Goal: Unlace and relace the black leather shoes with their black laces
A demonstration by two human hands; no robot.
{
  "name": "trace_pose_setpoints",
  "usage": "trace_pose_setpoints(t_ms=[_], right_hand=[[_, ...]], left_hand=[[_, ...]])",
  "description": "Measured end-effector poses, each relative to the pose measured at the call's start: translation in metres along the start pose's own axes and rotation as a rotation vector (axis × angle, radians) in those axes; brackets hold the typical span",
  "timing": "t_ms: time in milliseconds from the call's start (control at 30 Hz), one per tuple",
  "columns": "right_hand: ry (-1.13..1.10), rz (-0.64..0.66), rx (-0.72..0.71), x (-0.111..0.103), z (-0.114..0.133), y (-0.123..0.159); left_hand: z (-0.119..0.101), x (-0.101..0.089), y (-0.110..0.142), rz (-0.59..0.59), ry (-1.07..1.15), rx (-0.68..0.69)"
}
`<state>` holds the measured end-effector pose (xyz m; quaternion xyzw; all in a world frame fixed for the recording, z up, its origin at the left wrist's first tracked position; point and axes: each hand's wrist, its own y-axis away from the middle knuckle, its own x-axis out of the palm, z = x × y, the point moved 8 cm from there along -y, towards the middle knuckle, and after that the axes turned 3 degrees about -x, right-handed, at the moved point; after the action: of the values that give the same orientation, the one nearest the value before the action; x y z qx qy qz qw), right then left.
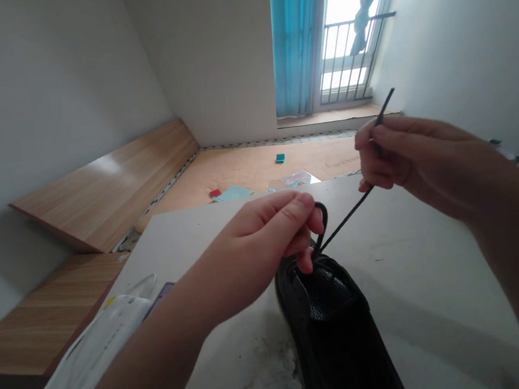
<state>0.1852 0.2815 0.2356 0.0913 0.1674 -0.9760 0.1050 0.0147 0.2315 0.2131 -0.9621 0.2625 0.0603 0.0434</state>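
A black leather shoe stands on a white tabletop, its far end pointing away from me. Just above its laced part, my left hand pinches a loop of the black shoelace between thumb and fingers. Higher up and to the right, my right hand grips the lace's other end, whose tip sticks up past the fingers. From the shoe to my right hand the lace runs straight and taut. The knot area is partly hidden behind my left fingers.
The white table has dark scuffs near the shoe. A clear plastic bag lies at the left. Beyond the table is a bed-like wooden platform bearing a small teal item and a red one. Blue curtains hang at the barred window.
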Motion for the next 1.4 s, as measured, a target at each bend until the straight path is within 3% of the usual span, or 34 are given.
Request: trace_pose_setpoints(t_ms=[100,267,367,533,667,800,967,1133,1400], right_hand=[[0.281,0.148,0.091,-0.006,-0.022,-0.005],[0.768,0.505,0.167,0.009,-0.043,0.004],[0.797,0.639,0.173,0.022,-0.045,0.012],[0.623,0.826,0.175,0.043,-0.047,0.023],[0.547,0.888,0.115,0.055,-0.045,0.025],[0.614,0.894,0.195,0.056,-0.053,0.024],[0.706,0.895,0.218,0.057,-0.058,0.027],[0.755,0.92,0.161,0.062,-0.057,0.03],[0.713,0.944,0.268,0.067,-0.065,0.033]], left_hand=[[-0.005,-0.015,0.001,-0.047,-0.022,0.045],[-0.015,-0.04,0.007,-0.105,-0.16,0.071],[-0.013,-0.04,0.012,-0.019,-0.307,-0.019],[0.015,-0.029,0.021,0.199,-0.824,-0.279],[0.034,-0.021,0.022,0.279,-1.028,-0.335],[0.048,-0.015,0.02,0.274,-1.034,-0.391],[0.047,-0.015,0.014,0.192,-1.2,-0.297],[0.046,-0.012,0.012,0.219,-1.103,-0.292],[0.049,-0.01,0.011,0.216,-1.078,-0.276]])
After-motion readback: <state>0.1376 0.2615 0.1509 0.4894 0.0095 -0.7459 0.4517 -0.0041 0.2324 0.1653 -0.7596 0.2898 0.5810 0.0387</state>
